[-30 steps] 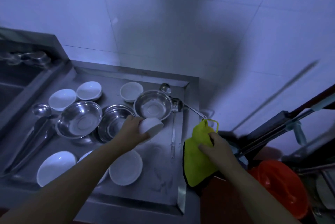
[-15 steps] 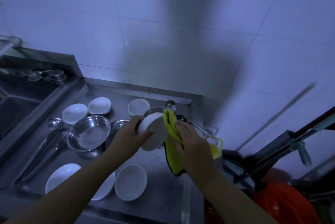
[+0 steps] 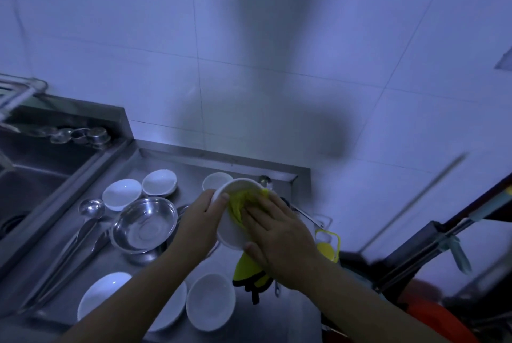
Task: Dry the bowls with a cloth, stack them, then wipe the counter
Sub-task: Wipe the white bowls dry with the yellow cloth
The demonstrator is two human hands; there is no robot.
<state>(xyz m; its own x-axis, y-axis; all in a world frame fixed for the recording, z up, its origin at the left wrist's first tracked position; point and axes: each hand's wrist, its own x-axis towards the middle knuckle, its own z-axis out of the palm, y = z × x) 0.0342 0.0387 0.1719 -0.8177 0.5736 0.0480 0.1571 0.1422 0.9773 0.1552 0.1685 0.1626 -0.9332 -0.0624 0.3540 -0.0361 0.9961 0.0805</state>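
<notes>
My left hand (image 3: 202, 220) grips a small white bowl (image 3: 231, 233) by its rim and holds it tilted above the steel counter (image 3: 194, 168). My right hand (image 3: 279, 234) presses a yellow cloth (image 3: 239, 204) into the bowl with flat fingers, its thumb at the lower rim. The cloth's dark-edged tail (image 3: 250, 277) hangs below the bowl. On the counter lie several more white bowls, two at the back left (image 3: 122, 194) (image 3: 160, 182), one behind the held bowl (image 3: 216, 179) and others at the front (image 3: 210, 305) (image 3: 102, 294). A steel bowl (image 3: 144, 224) sits left of my hands.
Long-handled ladles (image 3: 91, 208) lie left of the steel bowl. A sink (image 3: 27, 181) lies at far left with small metal cups (image 3: 91, 136) on its ledge. Off the counter's right edge are a yellow-handled item (image 3: 328, 248), dark poles (image 3: 432, 234) and an orange bucket (image 3: 437, 320). A tiled wall stands behind.
My left hand lifted the white bowl off the counter and tilted it. My right hand brought the yellow cloth from the counter's right edge and now presses it inside the bowl.
</notes>
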